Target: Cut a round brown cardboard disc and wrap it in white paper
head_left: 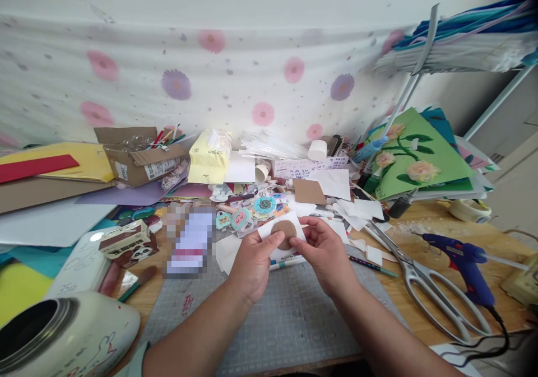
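Both my hands meet over the grey cutting mat (290,315) and hold one white paper piece (281,230) with a brown cardboard disc (284,232) on it. My left hand (252,262) pinches its left edge, thumb on top near the disc. My right hand (325,254) grips the right edge, fingers curled around it. A white marker (288,262) lies on the mat just under the paper.
Large steel scissors (424,284) and a blue glue gun (464,265) lie to the right on the wooden table. Paper scraps, stickers, a yellow tissue pack (205,161) and a cardboard box (138,156) crowd the back. A white jar (63,338) sits at the near left.
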Available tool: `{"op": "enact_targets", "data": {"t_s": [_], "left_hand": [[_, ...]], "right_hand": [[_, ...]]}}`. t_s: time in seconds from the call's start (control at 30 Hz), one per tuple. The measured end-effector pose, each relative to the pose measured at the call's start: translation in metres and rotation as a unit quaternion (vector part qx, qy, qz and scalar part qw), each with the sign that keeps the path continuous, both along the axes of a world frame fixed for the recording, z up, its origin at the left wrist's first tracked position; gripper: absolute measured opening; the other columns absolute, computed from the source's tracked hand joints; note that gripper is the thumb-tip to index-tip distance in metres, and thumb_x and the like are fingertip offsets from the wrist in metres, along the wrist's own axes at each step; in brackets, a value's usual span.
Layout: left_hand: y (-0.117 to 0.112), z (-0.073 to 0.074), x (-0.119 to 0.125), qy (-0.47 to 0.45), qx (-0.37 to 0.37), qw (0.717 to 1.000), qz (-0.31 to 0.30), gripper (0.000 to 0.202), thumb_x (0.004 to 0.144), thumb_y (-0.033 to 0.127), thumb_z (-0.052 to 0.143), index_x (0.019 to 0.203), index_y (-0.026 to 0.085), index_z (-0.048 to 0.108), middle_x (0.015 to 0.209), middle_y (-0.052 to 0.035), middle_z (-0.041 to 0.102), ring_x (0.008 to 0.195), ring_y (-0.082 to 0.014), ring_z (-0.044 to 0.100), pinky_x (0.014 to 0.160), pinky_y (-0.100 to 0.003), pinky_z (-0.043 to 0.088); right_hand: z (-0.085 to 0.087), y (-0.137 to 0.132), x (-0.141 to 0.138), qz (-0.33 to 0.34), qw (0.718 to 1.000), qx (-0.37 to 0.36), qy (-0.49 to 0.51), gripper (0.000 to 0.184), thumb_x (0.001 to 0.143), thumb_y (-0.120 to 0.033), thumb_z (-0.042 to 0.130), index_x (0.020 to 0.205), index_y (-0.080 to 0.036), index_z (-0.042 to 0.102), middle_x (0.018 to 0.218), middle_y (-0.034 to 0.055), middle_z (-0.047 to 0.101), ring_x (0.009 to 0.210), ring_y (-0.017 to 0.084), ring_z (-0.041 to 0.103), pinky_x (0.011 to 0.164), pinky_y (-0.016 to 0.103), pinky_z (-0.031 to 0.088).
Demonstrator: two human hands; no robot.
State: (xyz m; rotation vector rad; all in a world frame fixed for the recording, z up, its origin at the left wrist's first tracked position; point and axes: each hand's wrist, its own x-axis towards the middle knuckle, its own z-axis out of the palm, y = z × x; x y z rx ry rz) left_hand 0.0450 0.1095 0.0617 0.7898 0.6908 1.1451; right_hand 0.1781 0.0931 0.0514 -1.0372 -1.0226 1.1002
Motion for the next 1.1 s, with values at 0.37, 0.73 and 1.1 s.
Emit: {"op": "enact_targets", "data": {"t_s": [0.37, 0.73, 1.1], "left_hand": [[0.002, -0.005, -0.002, 0.035, 0.007, 0.999, -0.025, 0.025, 0.073, 0.022, 0.073, 0.096, 0.014, 0.073, 0.094, -0.0079, 0.075, 0.087, -0.0203, 0.066, 0.086, -0.034, 0.046], [0.002, -0.004, -0.005, 0.078, 0.037, 0.994, -0.068, 0.03, 0.074, 0.019, 0.07, 0.103, 0.015, 0.071, 0.095, -0.0076, 0.074, 0.092, -0.0231, 0.064, 0.086, -0.035, 0.044], [0.003, -0.001, -0.005, 0.079, 0.021, 0.994, -0.077, 0.025, 0.075, 0.019, 0.069, 0.1, 0.013, 0.071, 0.087, -0.0056, 0.072, 0.082, -0.0176, 0.062, 0.079, -0.03, 0.045]], "right_hand": [[0.004, 0.009, 0.006, -0.01, 0.996, 0.013, -0.084, 0.026, 0.072, -0.036, 0.075, 0.089, -0.021, 0.064, 0.085, 0.0031, 0.067, 0.072, 0.019, 0.061, 0.064, 0.031, 0.049], [0.004, 0.014, 0.008, 0.041, 0.999, -0.014, 0.02, 0.023, 0.064, -0.029, 0.081, 0.081, -0.022, 0.066, 0.077, -0.0003, 0.07, 0.071, 0.018, 0.062, 0.064, 0.029, 0.049], [0.002, 0.014, 0.007, 0.049, 0.995, -0.016, 0.08, 0.024, 0.061, -0.024, 0.083, 0.08, -0.023, 0.068, 0.076, -0.0015, 0.069, 0.071, 0.015, 0.061, 0.066, 0.026, 0.048]]}}
